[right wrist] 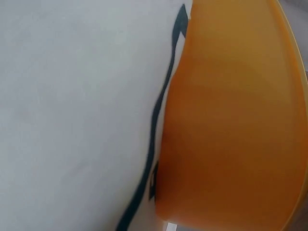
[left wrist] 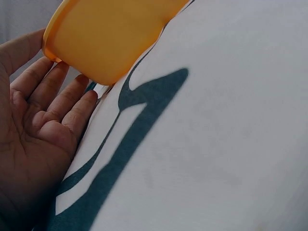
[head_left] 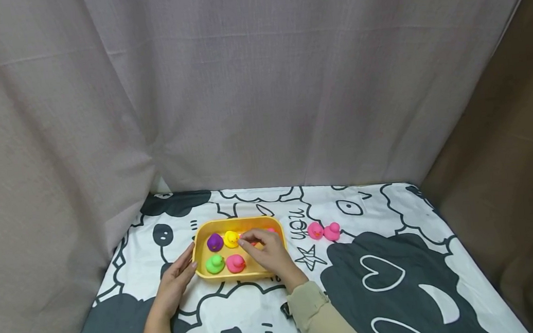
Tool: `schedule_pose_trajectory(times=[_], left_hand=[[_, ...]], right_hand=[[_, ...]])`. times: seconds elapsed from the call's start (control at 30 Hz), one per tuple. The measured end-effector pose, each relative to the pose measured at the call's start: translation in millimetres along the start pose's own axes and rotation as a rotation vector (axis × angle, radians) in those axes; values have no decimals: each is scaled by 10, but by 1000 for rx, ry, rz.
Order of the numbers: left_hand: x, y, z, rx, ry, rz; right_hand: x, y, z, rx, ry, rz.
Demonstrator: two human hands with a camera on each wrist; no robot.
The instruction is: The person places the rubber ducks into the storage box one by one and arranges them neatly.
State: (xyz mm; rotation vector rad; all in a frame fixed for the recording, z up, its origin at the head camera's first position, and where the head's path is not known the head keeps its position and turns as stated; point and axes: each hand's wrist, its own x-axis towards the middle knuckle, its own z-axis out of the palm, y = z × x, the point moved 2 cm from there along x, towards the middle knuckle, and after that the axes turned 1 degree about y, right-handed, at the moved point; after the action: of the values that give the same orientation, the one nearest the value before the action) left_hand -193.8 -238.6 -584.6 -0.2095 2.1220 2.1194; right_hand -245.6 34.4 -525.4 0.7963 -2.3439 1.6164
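A yellow tray holds small rubber ducks. My left hand rests against its left end, fingers extended; in the left wrist view the fingertips touch the tray wall. My right hand reaches over the tray, thumb and forefinger pinching at the right side of the yellow duck. Left of that sits a purple duck. In front are a green duck and a pink duck. Pink and reddish bits show behind the right hand, mostly hidden by it. The right wrist view has only the tray's outer wall.
Two pink ducks stand side by side on the cloth to the right of the tray. The black-and-white patterned cloth covers the table. Grey curtains hang behind and at the left, with a brown one at the right.
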Motion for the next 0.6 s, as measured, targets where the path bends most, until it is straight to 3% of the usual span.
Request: schedule_pose_trajectory(times=[0.4,0.6], left_hand=[[-7,-10,-20,11,6,3],[-25,11,4,4,9,0]], right_hand=[[-1,13,4,43,49,-107],[-9,-31,-60,70,25,-60]])
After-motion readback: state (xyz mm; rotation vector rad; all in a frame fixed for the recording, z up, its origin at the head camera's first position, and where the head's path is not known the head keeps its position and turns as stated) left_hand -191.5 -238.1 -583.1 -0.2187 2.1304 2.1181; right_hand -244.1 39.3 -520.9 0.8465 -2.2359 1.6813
